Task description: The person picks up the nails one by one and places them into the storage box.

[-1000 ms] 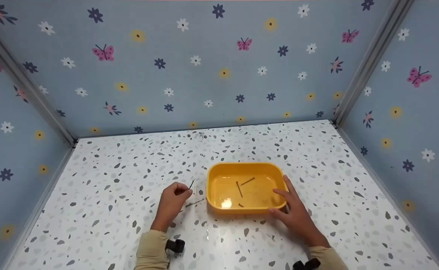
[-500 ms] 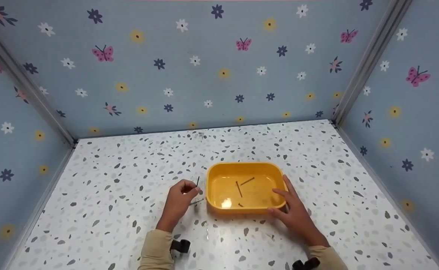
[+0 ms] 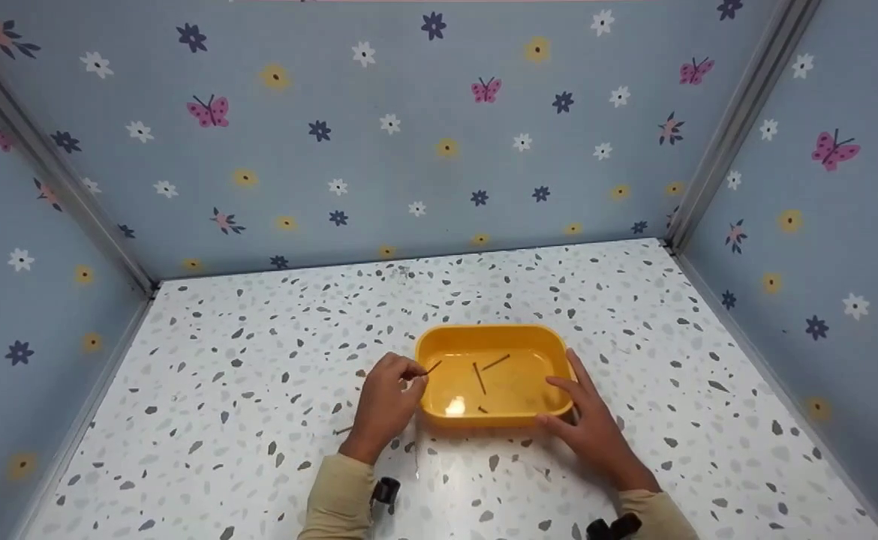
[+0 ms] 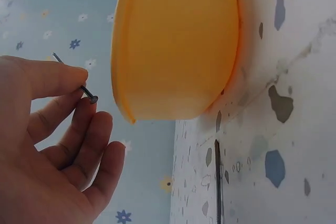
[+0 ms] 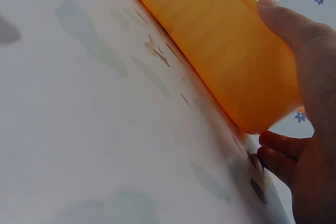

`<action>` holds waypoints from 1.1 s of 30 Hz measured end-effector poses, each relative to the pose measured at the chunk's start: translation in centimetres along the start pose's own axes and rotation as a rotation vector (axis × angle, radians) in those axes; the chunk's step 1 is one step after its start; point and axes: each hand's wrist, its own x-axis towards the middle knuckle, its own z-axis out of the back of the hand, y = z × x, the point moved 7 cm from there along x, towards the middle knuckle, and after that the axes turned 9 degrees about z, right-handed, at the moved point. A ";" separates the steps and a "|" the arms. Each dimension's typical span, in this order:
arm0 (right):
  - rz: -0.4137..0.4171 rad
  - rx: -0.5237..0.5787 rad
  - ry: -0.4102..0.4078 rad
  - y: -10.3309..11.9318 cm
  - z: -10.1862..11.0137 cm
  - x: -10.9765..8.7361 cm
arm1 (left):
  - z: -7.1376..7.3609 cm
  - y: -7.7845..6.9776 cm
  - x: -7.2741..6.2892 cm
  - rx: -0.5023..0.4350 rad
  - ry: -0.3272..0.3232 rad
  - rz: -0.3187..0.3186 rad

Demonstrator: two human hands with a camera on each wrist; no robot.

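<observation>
A nail (image 4: 89, 94) is pinched between the thumb and forefinger of my left hand (image 3: 388, 401), its head showing in the left wrist view. That hand is at the left rim of a yellow plastic tray (image 3: 495, 421), and the nail's end reaches over the rim. Inside the tray lie two long nails (image 3: 479, 379) and a short dark piece (image 3: 482, 409), too small to make out. My right hand (image 3: 587, 424) grips the tray's right end, thumb at the near rim and a finger over the edge. Another nail (image 4: 218, 182) lies on the table, partly hidden by my left hand in the head view.
The speckled white table (image 3: 274, 345) is bounded by blue flowered panels (image 3: 379, 165) at the back and both sides. Grey metal posts (image 3: 739, 127) stand at the corners.
My left hand has moved right with the nail, from the table beside the tray to its left rim. My right hand and the tray have stayed in place.
</observation>
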 end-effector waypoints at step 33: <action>-0.017 -0.011 0.010 -0.2 0.1 0.0 | -4.0 -1.2 -1.3 0.167 0.061 -0.198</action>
